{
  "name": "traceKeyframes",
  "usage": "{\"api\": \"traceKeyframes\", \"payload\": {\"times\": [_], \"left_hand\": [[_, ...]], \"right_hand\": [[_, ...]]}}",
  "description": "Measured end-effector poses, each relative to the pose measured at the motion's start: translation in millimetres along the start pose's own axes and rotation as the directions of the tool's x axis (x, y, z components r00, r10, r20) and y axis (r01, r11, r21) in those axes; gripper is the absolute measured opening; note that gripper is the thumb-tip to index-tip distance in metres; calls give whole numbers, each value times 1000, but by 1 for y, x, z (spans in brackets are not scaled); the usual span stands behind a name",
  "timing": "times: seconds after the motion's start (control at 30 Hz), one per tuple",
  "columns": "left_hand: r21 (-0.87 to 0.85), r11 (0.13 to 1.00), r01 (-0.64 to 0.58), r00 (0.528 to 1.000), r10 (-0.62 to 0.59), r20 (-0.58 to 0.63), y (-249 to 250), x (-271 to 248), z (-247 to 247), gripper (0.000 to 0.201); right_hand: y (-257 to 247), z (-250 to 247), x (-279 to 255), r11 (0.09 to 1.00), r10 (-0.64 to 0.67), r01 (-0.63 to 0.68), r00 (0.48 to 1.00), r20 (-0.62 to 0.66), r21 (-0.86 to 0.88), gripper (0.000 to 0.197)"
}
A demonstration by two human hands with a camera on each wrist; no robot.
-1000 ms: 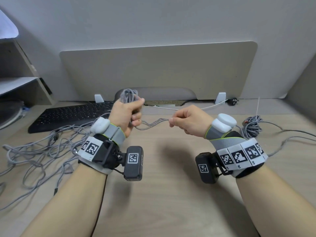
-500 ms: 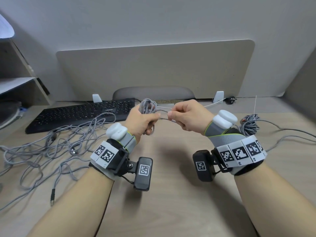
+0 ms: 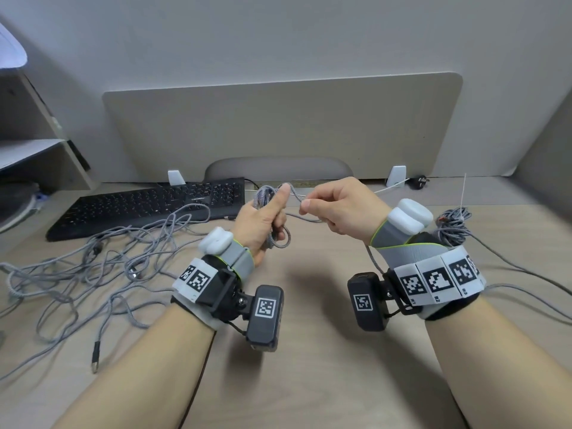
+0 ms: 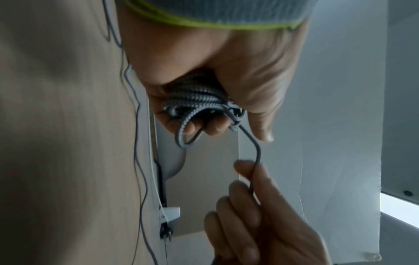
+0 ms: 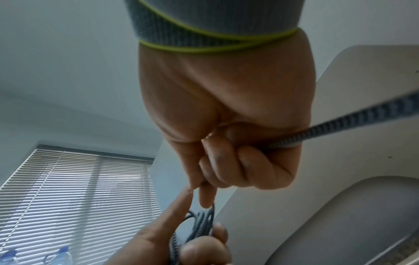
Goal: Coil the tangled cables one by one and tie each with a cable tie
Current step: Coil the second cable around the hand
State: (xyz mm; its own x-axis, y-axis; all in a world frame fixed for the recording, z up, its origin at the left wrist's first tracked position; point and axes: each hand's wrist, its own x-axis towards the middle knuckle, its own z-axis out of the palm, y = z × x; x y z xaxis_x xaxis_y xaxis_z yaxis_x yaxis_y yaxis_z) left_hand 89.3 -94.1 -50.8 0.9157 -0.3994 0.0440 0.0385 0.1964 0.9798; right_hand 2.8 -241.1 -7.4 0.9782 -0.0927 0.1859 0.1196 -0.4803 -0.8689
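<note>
My left hand [image 3: 263, 221] grips a small coil of grey braided cable [image 3: 266, 196] above the desk, its thumb pointing up along the loops; the left wrist view shows the coil [image 4: 195, 100] bunched in the curled fingers. My right hand [image 3: 337, 209] pinches the free strand of that cable [image 3: 297, 198] between thumb and forefinger just right of the coil. That strand [image 5: 340, 129] runs through the right fist and trails off toward the wrist. A tangled heap of grey cables [image 3: 93, 267] lies on the desk at the left. One coiled bundle [image 3: 455, 224] with a white cable tie [image 3: 463, 193] sticking up sits behind my right wrist.
A black keyboard [image 3: 148, 205] lies at the back left, with loose cables over its front edge. A beige divider panel [image 3: 278, 125] stands along the desk's rear. Shelving [image 3: 34, 150] stands at the far left. A USB plug [image 3: 96, 360] rests near the left forearm.
Both hands came together toward the middle, shortening the strand between them. The left hand has rotated so its thumb points up beside the coil, and a new loop hangs below its fingers.
</note>
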Motion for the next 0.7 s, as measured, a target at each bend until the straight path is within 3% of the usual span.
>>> {"api": "traceKeyframes", "payload": {"times": [0.2,0.23,0.3,0.37,0.47,0.7], "left_hand": [[-100,990,103,993,-97,67,0,-4,5,68],[-121,988,93,993,-83,85,-1,-3,4,66],[-121,991,49,996,-40,81,0,-2,3,43],[-83,996,11,1000,-11,-1,3,-1,1,23],[-82,996,-38,996,31,-81,9,3,-5,28],[-268,958,-96,987,57,-151,34,17,-40,35]], "right_hand": [[-7,19,-4,991,-75,84,994,85,-105,17],[-7,22,-4,990,-78,88,993,89,-114,18],[-6,26,-3,987,-94,105,991,92,-125,23],[-5,28,-3,985,-86,98,992,93,-143,30],[-5,26,-5,986,-47,64,992,113,-152,27],[5,7,-1,996,50,-43,995,90,-78,23]]}}
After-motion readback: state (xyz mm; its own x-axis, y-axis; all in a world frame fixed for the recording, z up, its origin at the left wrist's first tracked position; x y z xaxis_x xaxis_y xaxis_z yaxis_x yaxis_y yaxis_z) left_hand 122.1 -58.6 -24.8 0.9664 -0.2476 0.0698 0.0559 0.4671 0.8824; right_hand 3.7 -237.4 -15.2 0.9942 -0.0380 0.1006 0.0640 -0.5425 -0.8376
